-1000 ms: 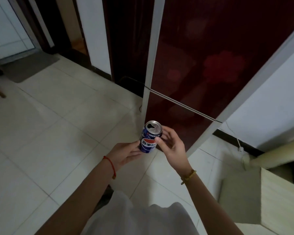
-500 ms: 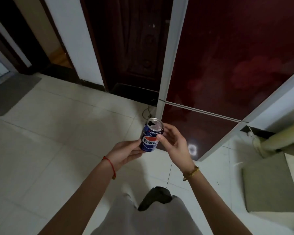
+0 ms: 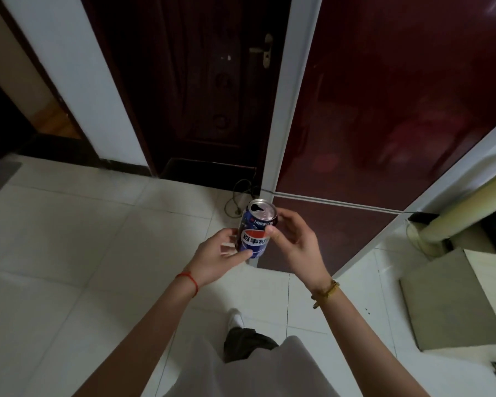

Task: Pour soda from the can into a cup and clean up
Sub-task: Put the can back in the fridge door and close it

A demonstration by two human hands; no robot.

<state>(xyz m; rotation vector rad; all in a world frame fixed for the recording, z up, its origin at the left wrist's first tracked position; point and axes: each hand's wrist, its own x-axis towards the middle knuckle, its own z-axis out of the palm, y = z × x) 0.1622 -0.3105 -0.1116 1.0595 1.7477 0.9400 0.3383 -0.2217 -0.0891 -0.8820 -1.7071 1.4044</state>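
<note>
Head view. Floor (image 3: pixel 69 239): pale glossy square tiles with thin grout lines. Behind it, a dark carved wooden door (image 3: pixel 206 81) with a metal lever handle (image 3: pixel 265 51), a white frame post (image 3: pixel 289 96), and a smooth maroon reflective panel (image 3: pixel 398 96). A thin cable (image 3: pixel 236 196) loops on the tiles at the door's foot. Lower right, a box-like block (image 3: pixel 453 296) of pale matt board.

Left hand (image 3: pixel 216 259): forearm reaching forward, palm turned inward, grip curled round the lower body of the can (image 3: pixel 254 233), thumb across its front. Red string bracelet (image 3: pixel 188 280) at the wrist.

Right hand (image 3: pixel 294 247): forearm angled in from the right, grip pinching the can's upper side, thumb on the label, fingers behind the rim. Bead bracelet (image 3: pixel 325 292), yellowish, at the wrist.

Can: cylindrical metal, blue printed wall with a red-white-blue roundel, silver lid with its mouth opened; held nearly upright, leaning slightly, in mid-air above the floor between both hands.
</note>
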